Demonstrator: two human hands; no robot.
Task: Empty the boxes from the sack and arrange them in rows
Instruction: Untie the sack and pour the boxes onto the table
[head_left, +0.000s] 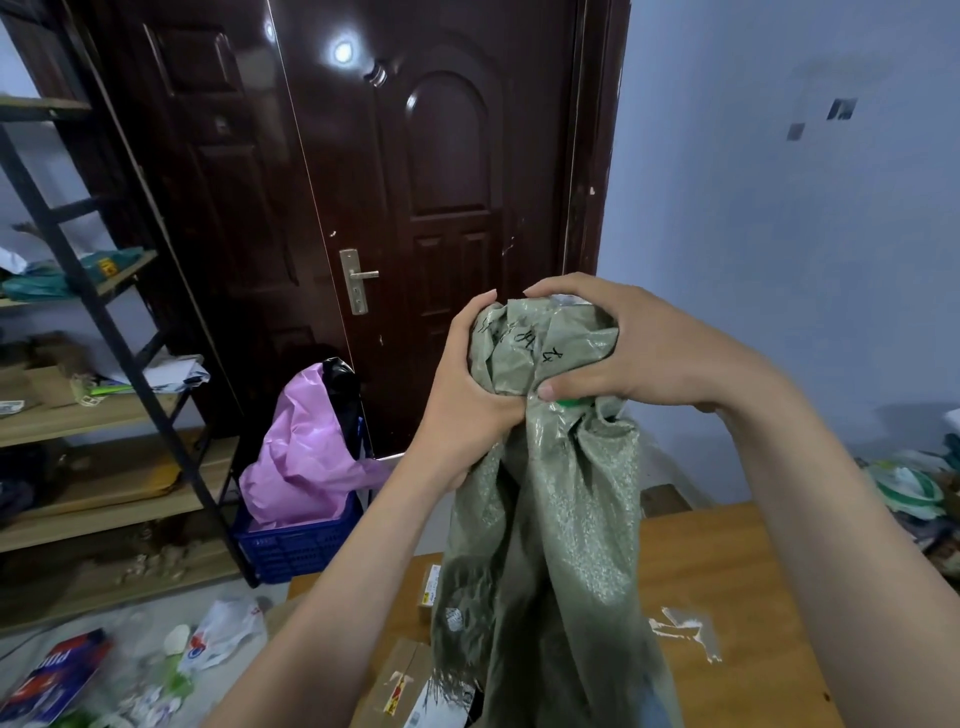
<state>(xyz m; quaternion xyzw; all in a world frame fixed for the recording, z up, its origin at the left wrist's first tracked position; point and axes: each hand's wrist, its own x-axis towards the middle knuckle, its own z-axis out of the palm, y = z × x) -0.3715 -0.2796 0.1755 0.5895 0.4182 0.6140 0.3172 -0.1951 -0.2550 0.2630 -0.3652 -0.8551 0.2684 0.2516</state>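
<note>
Nearest, cardboard boxes (402, 680) lie on the wooden table (737, 571) under the frayed mouth of the upended green woven sack (545, 519). Both the left hand (467, 395) and right hand (623, 353) clutch its bunched base high up. Emptying looks nearly done; next comes shaking it out, then setting rows. Beyond, a blue crate (298, 545) holds pink plastic (304, 452).

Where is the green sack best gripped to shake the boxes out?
At its bunched closed end, from both sides, as the left hand and right hand grip the sack now: its frayed open mouth hangs down over the table.
</note>
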